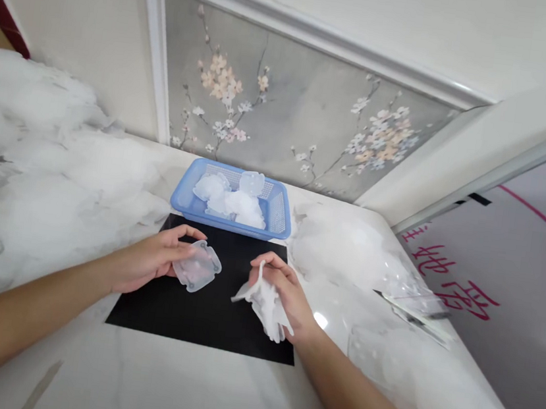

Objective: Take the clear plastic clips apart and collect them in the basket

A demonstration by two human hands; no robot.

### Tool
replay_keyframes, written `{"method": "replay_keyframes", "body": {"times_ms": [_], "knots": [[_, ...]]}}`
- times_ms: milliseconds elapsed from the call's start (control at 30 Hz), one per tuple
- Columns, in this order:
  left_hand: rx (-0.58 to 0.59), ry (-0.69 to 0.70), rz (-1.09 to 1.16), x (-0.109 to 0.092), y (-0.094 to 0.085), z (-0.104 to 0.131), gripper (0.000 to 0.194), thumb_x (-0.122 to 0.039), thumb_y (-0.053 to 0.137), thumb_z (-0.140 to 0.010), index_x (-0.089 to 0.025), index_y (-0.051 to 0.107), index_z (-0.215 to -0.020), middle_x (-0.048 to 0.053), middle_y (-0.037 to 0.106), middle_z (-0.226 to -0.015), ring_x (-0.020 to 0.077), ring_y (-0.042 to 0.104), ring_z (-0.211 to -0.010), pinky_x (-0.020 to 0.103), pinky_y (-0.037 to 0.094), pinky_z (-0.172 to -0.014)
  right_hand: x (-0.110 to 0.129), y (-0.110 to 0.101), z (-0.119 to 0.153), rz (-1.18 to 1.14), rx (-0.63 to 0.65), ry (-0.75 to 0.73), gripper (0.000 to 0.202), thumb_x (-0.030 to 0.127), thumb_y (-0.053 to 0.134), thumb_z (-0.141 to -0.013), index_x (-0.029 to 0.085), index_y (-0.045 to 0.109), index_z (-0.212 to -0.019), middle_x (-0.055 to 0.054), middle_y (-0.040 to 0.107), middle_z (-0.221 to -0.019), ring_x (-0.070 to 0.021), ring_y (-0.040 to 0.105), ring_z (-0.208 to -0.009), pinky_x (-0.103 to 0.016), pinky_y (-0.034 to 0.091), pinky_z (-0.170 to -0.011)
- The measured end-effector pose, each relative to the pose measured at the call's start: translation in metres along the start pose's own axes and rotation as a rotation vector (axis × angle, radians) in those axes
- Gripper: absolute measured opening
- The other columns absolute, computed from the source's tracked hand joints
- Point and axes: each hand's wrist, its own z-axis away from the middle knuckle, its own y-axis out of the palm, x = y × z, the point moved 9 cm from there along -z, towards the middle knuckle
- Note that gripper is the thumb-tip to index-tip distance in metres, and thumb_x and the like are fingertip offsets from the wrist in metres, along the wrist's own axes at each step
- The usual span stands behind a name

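Note:
My left hand (154, 259) holds a flat, translucent piece with notched edges (198, 266) between thumb and fingers, over the left part of a black mat (218, 327). On the right side of the mat, my right hand (289, 293) is wrapped round a stack of white pieces (268, 310), their thin edges fanning out below the fingers. Behind the mat stands a blue basket (181, 200) with several similar translucent pieces (247, 207) inside.
Piles of clear plastic bags (56, 184) cover the left of the marbled table (171, 384). More bags (347, 247) lie at the right, near a thin, long object (413, 320). A framed flower panel (286, 100) rises behind; a board with red writing is at right.

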Motion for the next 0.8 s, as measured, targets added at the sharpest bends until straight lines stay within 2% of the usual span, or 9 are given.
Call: {"method": "replay_keyframes", "body": {"times_ms": [67,133,233,333,400,533,800], "knots": [[0.025,-0.017,0.128,0.0,0.005,0.001,0.038,-0.041,0.07,-0.085,-0.023,0.056,-0.116,0.006,0.071,-0.104,0.0213,0.067,-0.09,0.035,0.052,-0.078,0.011,-0.001,0.002,0.212,-0.014,-0.111,0.026,0.047,0.064,-0.082,0.022,0.064,-0.086,0.005,0.05,-0.056,-0.0114,0.041,-0.046,-0.025,0.032,-0.046],[0.049,-0.013,0.218,-0.002,0.009,0.003,0.034,-0.044,0.065,-0.089,-0.022,0.059,-0.114,0.007,0.071,-0.107,0.0232,0.068,-0.093,0.038,0.053,-0.082,0.021,0.004,0.008,0.528,-0.026,-0.243,0.025,0.043,0.064,-0.083,0.024,0.068,-0.099,0.007,0.044,-0.056,-0.0117,0.04,-0.048,-0.025,0.034,-0.049],[0.128,-0.003,0.285,-0.006,0.02,0.007,0.034,-0.049,0.058,-0.093,-0.022,0.06,-0.113,0.009,0.072,-0.108,0.0255,0.068,-0.097,0.04,0.053,-0.084,0.026,0.024,0.018,0.941,0.018,-0.419,0.045,0.034,0.069,-0.081,0.03,0.062,-0.126,0.007,0.046,-0.061,-0.0115,0.043,-0.051,-0.025,0.037,-0.054],[0.2,0.005,0.309,-0.008,0.03,0.01,0.035,-0.05,0.057,-0.092,-0.023,0.06,-0.114,0.008,0.072,-0.108,0.0259,0.069,-0.098,0.041,0.053,-0.087,0.022,0.04,0.027,1.136,0.075,-0.546,0.051,0.034,0.066,-0.085,0.03,0.056,-0.135,0.006,0.053,-0.062,-0.0123,0.048,-0.051,-0.025,0.039,-0.055],[0.226,0.016,0.305,-0.008,0.034,0.012,0.035,-0.051,0.057,-0.092,-0.023,0.06,-0.113,0.007,0.071,-0.108,0.025,0.068,-0.097,0.041,0.053,-0.088,0.02,0.042,0.028,1.182,0.067,-0.576,0.054,0.036,0.066,-0.086,0.028,0.053,-0.138,0.005,0.056,-0.065,-0.0129,0.051,-0.051,-0.025,0.039,-0.055],[0.232,0.052,0.291,-0.01,0.034,0.013,0.033,-0.051,0.054,-0.094,-0.023,0.059,-0.11,0.006,0.07,-0.107,0.0226,0.067,-0.095,0.038,0.054,-0.084,0.02,0.034,0.026,1.157,-0.009,-0.534,0.061,0.036,0.068,-0.085,0.026,0.045,-0.141,0.006,0.056,-0.069,-0.0126,0.053,-0.051,-0.024,0.041,-0.054],[0.22,0.079,0.256,-0.013,0.034,0.014,0.033,-0.053,0.056,-0.092,-0.023,0.06,-0.105,0.005,0.068,-0.103,0.0221,0.065,-0.093,0.038,0.053,-0.084,0.019,0.024,0.021,1.055,-0.046,-0.452,0.048,0.034,0.064,-0.084,0.025,0.049,-0.129,0.008,0.048,-0.065,-0.0132,0.052,-0.051,-0.025,0.039,-0.054]]}}
